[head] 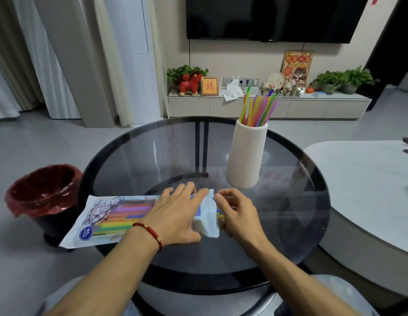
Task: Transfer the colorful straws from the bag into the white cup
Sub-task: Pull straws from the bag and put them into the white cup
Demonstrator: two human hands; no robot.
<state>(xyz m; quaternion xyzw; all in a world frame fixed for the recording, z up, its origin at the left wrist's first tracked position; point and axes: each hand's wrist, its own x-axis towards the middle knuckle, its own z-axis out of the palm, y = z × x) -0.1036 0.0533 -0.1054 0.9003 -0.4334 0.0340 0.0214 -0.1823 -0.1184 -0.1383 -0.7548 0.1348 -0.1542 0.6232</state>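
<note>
A white printed bag (107,221) of colorful straws lies flat at the left of the round glass table (307,224), its left end hanging over the rim. My left hand (178,213) presses down on the bag near its open right end, fingers spread. At the bag's mouth my right hand (237,213) has its fingers curled around straw ends that poke out; the pinch itself is partly hidden. A tall ribbed white cup (246,156) stands upright at the back right of the table, with several colorful straws (258,108) fanned out of it.
A black bin with a red liner (43,190) stands on the floor left of the table. A white oval table (369,179) adjoins on the right. Beyond are a low TV cabinet (266,107) with ornaments and plants, and a wall TV (271,17).
</note>
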